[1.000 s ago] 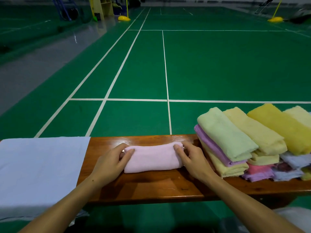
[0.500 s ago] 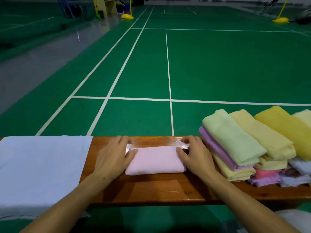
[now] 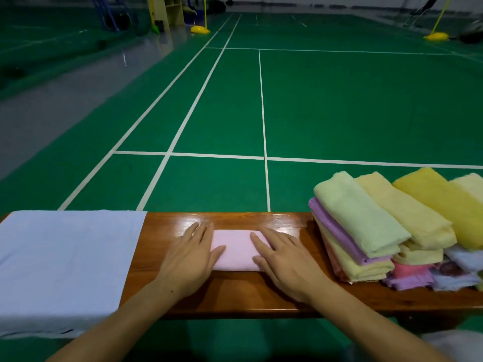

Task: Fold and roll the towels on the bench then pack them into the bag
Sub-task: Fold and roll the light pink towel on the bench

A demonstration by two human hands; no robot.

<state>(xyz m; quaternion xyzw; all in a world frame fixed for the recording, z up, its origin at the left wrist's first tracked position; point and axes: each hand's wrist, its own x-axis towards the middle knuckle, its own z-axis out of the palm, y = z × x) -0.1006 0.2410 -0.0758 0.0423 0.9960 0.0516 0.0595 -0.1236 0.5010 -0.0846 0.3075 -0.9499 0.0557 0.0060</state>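
In the head view, the left hand (image 3: 189,253) and the right hand (image 3: 283,259) are laid flat, fingers straight, on the 2 ends of the pink towel (image 3: 235,253), which is pressed down rather than gripped, probably so that the roll is flattened and kept from springing open. The towel is held between the hands on the wooden bench (image 3: 235,293). To the right of the right hand, a stack of folded towels (image 3: 379,226) is kept near, seemingly waiting to be rolled. To the left of the left hand, a pale blue cloth (image 3: 65,262) is spread over the bench end; whether it is the bag cannot be told.
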